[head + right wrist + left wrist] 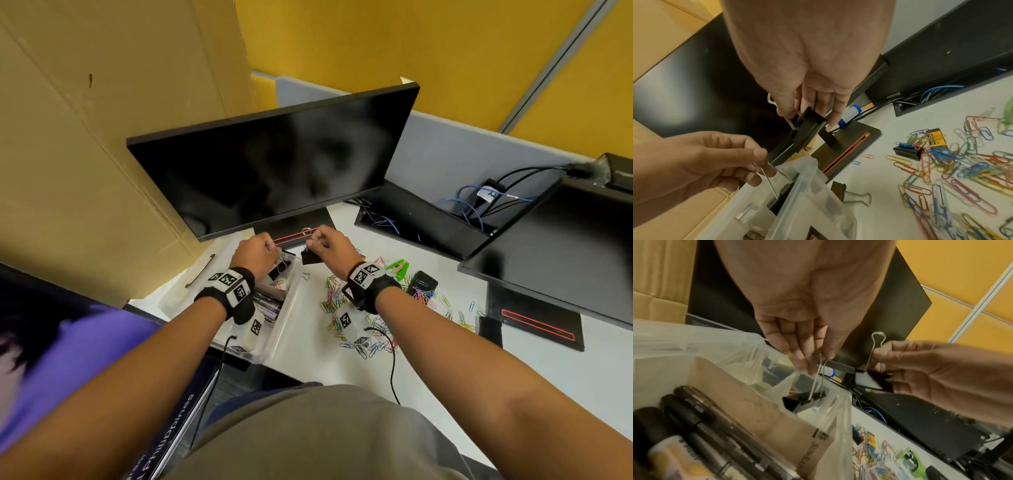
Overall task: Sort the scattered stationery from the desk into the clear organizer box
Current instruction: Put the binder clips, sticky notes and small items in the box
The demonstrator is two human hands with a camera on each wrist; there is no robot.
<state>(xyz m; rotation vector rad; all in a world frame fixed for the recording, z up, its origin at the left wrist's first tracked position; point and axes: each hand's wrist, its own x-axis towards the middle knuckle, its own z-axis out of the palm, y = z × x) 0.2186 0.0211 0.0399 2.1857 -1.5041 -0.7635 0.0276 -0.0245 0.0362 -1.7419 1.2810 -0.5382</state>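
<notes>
My left hand (pixel 818 360) pinches the wire handles of a black binder clip (pixel 805 400), which hangs into the far end of the clear organizer box (pixel 287 308). My right hand (pixel 795 112) pinches one handle of a larger black binder clip (pixel 807 129), held in the air just right of the box's far end (pixel 809 181). Black markers (pixel 701 426) and a brown paper packet lie inside the box. Several coloured paper clips (pixel 376 325) are scattered on the white desk to the right. Another binder clip (pixel 840 190) lies on the desk beside the box wall.
A dark monitor (pixel 274 164) stands right behind both hands, its base under them. A green stapler (pixel 399 267), a black device (pixel 423 282), a battery (pixel 937 136) and a small binder clip (pixel 906 151) lie among the paper clips. Cardboard (pixel 85 171) walls the left; a second monitor (pixel 565 240) is at right.
</notes>
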